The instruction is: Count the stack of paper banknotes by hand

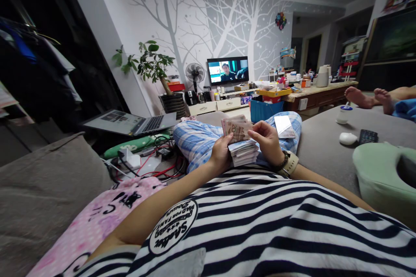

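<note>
the left hand (221, 152) grips a small fan of brownish-pink paper banknotes (239, 131) by its lower left edge; the right hand (269, 139) pinches the fan's right edge between thumb and forefinger. the notes stand upright above the wearer's lap, a printed 20 facing the wearer. just below them sits a thick, layered stack of pale paper (244, 154); whether the left fingers also support it, i cannot tell.

for clean handling, the left grip should be firm but light, and the right thumb should roll one corner free at a time, since thin notes likely cling in pairs. tilting the fan clear of the stack would help stop the two mixing.

beyond the hands, a flat, pale-screened phone (284, 127) lies on a knee in blue-and-white checked trousers (198, 136); a sharp leg movement could tip it off. an open silver laptop (152, 124) is to the left. farther off are a cluttered brown wooden desk (320, 100) and a lit black-framed television (227, 70).
</note>
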`<state>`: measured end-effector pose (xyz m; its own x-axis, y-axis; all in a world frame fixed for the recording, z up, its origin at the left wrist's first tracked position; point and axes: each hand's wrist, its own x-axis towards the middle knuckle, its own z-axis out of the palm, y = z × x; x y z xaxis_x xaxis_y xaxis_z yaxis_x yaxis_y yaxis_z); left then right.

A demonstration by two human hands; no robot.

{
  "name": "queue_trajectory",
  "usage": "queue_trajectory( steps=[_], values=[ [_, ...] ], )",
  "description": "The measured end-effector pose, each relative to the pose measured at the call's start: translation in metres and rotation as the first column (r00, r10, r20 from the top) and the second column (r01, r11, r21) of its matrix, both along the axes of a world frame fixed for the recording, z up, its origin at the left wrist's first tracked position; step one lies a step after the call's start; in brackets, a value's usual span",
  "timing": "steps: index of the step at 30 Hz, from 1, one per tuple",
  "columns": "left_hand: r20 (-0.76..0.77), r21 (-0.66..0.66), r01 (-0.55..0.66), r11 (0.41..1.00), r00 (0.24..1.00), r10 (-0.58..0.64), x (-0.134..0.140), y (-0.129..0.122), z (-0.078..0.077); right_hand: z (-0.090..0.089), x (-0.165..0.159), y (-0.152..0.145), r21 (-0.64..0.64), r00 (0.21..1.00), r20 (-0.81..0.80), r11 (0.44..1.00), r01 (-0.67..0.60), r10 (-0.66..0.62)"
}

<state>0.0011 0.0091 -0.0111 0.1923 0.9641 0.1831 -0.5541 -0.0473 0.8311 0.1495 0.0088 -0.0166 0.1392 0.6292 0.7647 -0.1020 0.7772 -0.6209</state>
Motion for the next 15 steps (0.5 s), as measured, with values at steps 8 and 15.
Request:
queue_trajectory(
  steps=[8,15],
  values=[
    [-0.008,0.016,0.026,1.0,1.0,-0.026,0.0,0.0,-0.001,-0.004,-0.001,0.012,-0.091,0.998,-0.057,0.995,0.034,-0.04],
    [-0.002,0.015,0.023,1.0,1.0,-0.022,0.0,0.002,-0.002,-0.004,0.002,0.014,-0.146,0.998,0.017,0.987,0.062,-0.06]
  ],
)
